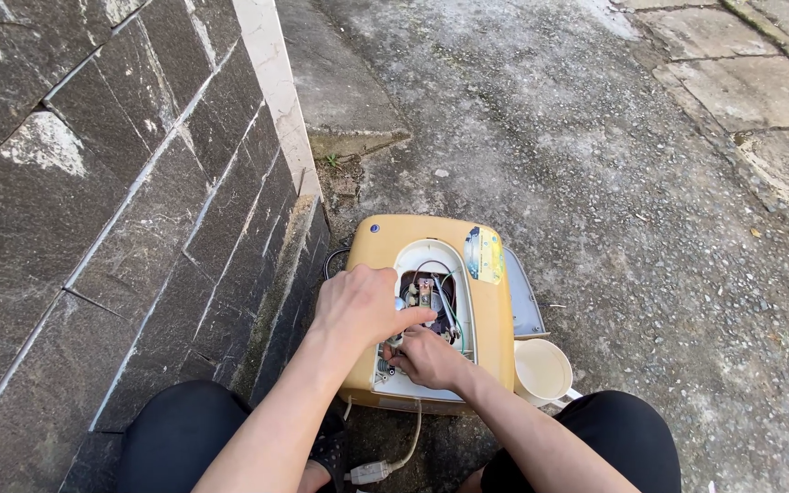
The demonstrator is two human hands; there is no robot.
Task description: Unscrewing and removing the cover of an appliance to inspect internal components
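Closest to the lens: two dark-clad knees, bare forearms running forward between them. Squatting over rough concrete floor [595,183], hard against a dark stone-tiled wall [93,228] on the left.

Straight ahead of the knees, flat on that floor: yellow appliance casing [495,338], back panel off, white inner tray [431,383] open to view, red, green and white wires [449,315] bunched in the cavity. Long axis pointing away from the body, roughly parallel to the wall, near end just past the knees, far end rounded.

Left hand [362,306] laid over the left half of the opening, fingers curled down and pressing toward the terminal area mid-cavity; whether anything is pinched beneath them, cannot tell. Right hand [426,358] lower and nearer the body, at the near end of the tray, fingertips closed narrow on some small part there, too tiny to identify. Both hands touching the interior, nearly meeting; right one closer to the near edge, left reaching farther in.

Just right of the casing: cream plastic cup [541,370], grey lid panel [524,301] beside it. White power cord and plug [372,472] trailing toward the feet.
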